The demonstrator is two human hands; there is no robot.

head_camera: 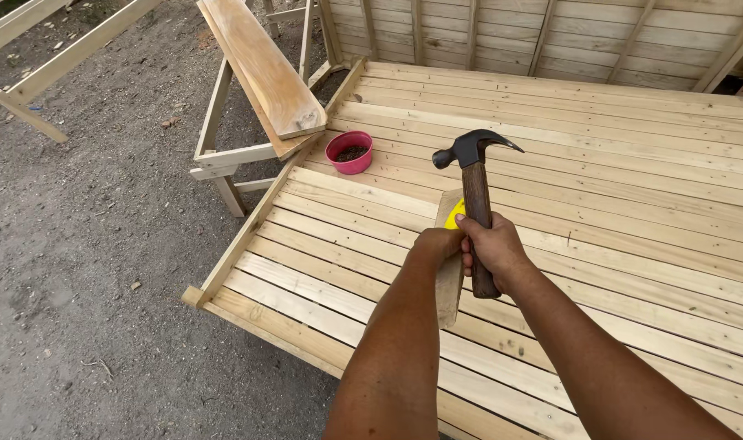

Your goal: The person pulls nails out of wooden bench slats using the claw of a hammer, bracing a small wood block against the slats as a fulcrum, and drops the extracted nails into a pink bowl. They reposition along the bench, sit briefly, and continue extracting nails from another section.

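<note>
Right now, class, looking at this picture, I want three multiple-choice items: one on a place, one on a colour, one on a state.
1. Where is the bowl?
A. On the deck by the leaning boards
B. On the gravel
C. In a hand

2. What colour is the bowl?
A. Blue
B. Pink-red
C. White

3. How is the hammer held?
A. Lying flat
B. Head down
C. Head up in the right hand

Answers: 1 A, it stands on planks at the deck's edge. 2 B, its rim is pink-red. 3 C, the head rises above the fist; the left hand grips a wood block.
</note>
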